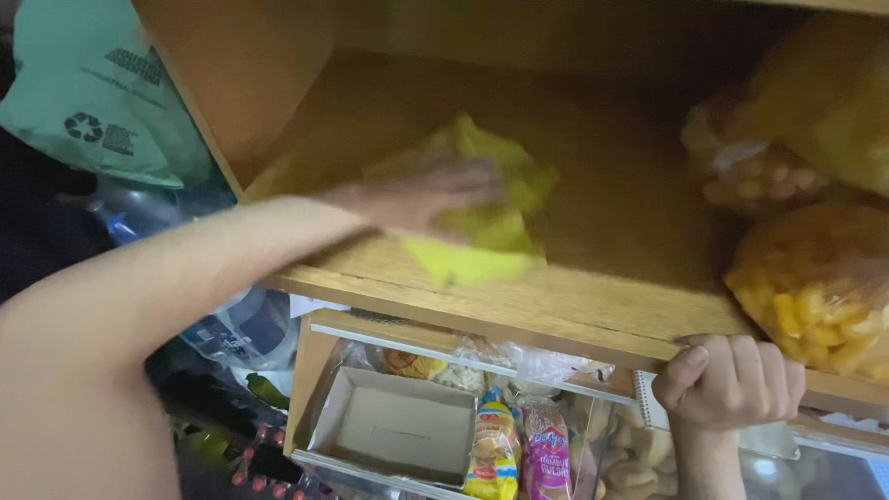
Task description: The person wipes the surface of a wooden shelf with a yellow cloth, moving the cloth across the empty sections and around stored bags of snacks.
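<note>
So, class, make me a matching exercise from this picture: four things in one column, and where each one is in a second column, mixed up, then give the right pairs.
Things:
1. yellow cloth
2. right hand
3. open cardboard box
4. green plastic bag

Places:
A. gripping the front edge of the wooden shelf
B. on the lower shelf, beside packets of bread
C. under the left hand, on the wooden shelf
D. top left, outside the cabinet

Pairs: 1-C, 2-A, 3-B, 4-D
</note>
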